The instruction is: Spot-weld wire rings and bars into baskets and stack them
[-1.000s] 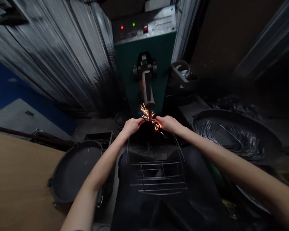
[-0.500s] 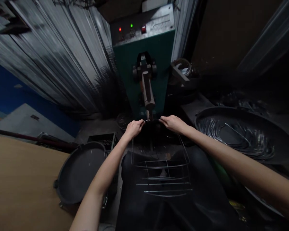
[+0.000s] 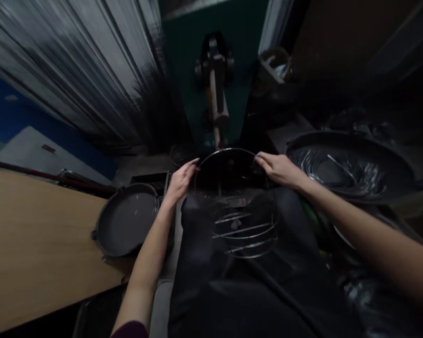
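Observation:
A round wire frame (image 3: 232,149) is held up between my hands, its top ring near the tip of the metal arm (image 3: 219,101) on the green machine (image 3: 179,61). My left hand (image 3: 182,179) pinches the ring at its left side. On the right side, my right hand (image 3: 277,167) grips the same ring with thumb and fingers. Curved and straight wires of the frame (image 3: 246,234) hang lower, over the dark cloth on my lap. Whether the ring touches the machine tip cannot be told.
At the left lies a round dark tray (image 3: 127,220) beside a wooden board (image 3: 38,244). A large dark pan (image 3: 402,173) with bundled wire rings (image 3: 338,169) stands at the right. A basket (image 3: 275,61) sits behind.
My hands have moved apart along the ring, which now shows as a wide arc. The frame has tilted, and the view has shifted downward.

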### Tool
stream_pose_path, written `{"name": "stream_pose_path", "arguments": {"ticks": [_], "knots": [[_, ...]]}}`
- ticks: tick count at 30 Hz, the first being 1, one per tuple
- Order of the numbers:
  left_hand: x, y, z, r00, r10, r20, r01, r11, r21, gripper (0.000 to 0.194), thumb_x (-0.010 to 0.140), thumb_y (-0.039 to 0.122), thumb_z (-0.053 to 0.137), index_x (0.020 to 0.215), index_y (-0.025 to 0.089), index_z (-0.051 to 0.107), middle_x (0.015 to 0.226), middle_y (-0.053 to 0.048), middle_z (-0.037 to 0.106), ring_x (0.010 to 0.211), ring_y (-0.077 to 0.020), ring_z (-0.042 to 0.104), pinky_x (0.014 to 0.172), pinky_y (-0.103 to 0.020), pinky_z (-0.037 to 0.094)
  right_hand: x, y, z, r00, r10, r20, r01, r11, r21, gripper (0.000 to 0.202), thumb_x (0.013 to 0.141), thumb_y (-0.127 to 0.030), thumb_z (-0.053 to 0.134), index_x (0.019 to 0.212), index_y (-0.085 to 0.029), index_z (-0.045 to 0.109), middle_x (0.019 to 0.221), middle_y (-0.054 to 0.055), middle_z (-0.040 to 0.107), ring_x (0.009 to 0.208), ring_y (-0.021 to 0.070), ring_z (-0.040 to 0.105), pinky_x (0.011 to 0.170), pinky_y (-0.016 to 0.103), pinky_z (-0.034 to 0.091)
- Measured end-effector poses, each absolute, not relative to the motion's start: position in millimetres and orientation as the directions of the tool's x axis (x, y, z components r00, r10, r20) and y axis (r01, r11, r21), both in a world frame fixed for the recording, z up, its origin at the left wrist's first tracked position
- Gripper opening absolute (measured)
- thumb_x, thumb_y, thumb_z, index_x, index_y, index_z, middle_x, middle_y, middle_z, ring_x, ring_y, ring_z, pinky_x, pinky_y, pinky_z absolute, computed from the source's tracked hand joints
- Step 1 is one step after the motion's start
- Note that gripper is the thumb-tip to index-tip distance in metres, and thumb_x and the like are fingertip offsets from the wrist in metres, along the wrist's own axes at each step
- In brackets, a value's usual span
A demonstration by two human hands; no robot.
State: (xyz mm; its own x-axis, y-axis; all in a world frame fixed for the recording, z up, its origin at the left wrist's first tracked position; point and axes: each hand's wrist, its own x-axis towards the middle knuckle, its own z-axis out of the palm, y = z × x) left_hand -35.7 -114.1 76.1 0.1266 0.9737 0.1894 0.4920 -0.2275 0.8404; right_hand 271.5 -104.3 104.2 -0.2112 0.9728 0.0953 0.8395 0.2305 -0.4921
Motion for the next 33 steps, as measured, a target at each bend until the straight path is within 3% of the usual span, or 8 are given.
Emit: {"name": "stream_pose_path", "arguments": {"ticks": [3,6,10,13,18,22,28,33], "knots": [[-51,-184,33,-0.105,0.988,-0.113,0.188,0.131,0.973,0.052,0.081,0.062,0.051,0.071,0.014,0.066,0.058,-0.005,0.064,0.052,-0.0132,0.057,0.053,-0.023,0.045,287,-117,114,-0.128,0.973,0.191,0.803,0.214,-0.556,0.027,0.094,-0.034,0.035,0.084,-0.020,0.055,0.067,0.002,0.057,0.060,0.0152,0.052,0.064,0.024,0.038],[-33,-226,-8,0.110,0.837,-0.536,-0.100,0.546,0.832,0.056,0.074,0.065,0.058,0.075,0.009,0.068,0.065,-0.011,0.067,0.055,-0.0162,0.062,0.053,-0.025,0.048,300,-118,117,-0.032,0.960,0.279,0.758,0.205,-0.619,0.029,0.094,-0.035,0.035,0.085,-0.018,0.057,0.069,0.002,0.058,0.063,0.0150,0.053,0.064,0.024,0.038],[10,-220,-12,0.176,0.783,-0.596,-0.553,0.580,0.599,0.053,0.085,0.059,0.047,0.096,0.011,0.067,0.101,-0.015,0.069,0.095,-0.0218,0.067,0.079,-0.031,0.053,294,-118,105,0.057,0.942,0.331,0.698,0.200,-0.687,0.035,0.095,-0.038,0.035,0.090,-0.014,0.061,0.071,0.003,0.060,0.064,0.0143,0.053,0.064,0.024,0.039],[18,-198,5,-0.029,0.750,-0.661,-0.654,0.486,0.580,0.027,0.088,0.039,0.051,0.081,0.017,0.065,0.068,-0.003,0.067,0.071,-0.0155,0.067,0.065,-0.027,0.053,295,-125,76,-0.010,0.965,0.264,0.552,0.225,-0.803,0.042,0.097,-0.040,0.030,0.105,-0.014,0.062,0.083,0.005,0.065,0.069,0.0141,0.057,0.067,0.024,0.043],[-1,-165,12,-0.199,0.812,-0.549,-0.604,0.339,0.721,0.013,0.083,0.025,0.055,0.072,0.019,0.056,0.037,0.009,0.031,0.032,-0.0059,0.030,0.044,-0.018,0.042,376,-177,-3,0.324,0.946,-0.024,0.693,-0.255,-0.674,0.037,0.097,-0.033,0.034,0.119,-0.019,0.060,0.111,0.005,0.066,0.092,0.0146,0.061,0.083,0.024,0.044],[4,-147,20,-0.294,0.780,-0.552,-0.550,0.335,0.765,0.020,0.087,0.035,0.048,0.075,0.020,0.054,0.044,0.006,0.041,0.044,-0.0104,0.047,0.051,-0.022,0.049,465,-234,-49,0.666,0.735,-0.126,0.672,-0.664,-0.328,0.031,0.089,-0.022,0.046,0.108,-0.007,0.064,0.112,0.020,0.063,0.104,0.0271,0.058,0.090,0.036,0.042],[46,-121,33,-0.331,0.888,-0.318,-0.489,0.127,0.863,0.023,0.084,0.040,0.055,0.077,0.019,0.049,0.043,0.012,0.031,0.033,-0.0039,0.023,0.045,-0.016,0.038,497,-249,-86,0.645,0.741,-0.190,0.684,-0.670,-0.290,0.028,0.082,-0.025,0.049,0.100,-0.009,0.063,0.099,0.024,0.062,0.097,0.0342,0.059,0.080,0.042,0.043],[61,-108,25,-0.461,0.868,-0.185,-0.440,-0.042,0.897,0.025,0.086,0.042,0.052,0.081,0.017,0.048,0.043,0.013,0.030,0.032,-0.0028,0.023,0.041,-0.016,0.029,516,-254,-109,0.584,0.804,-0.112,0.641,-0.541,-0.544,0.028,0.076,-0.053,0.047,0.075,-0.027,0.057,0.078,0.021,0.057,0.082,0.0379,0.058,0.072,0.054,0.039]]}}
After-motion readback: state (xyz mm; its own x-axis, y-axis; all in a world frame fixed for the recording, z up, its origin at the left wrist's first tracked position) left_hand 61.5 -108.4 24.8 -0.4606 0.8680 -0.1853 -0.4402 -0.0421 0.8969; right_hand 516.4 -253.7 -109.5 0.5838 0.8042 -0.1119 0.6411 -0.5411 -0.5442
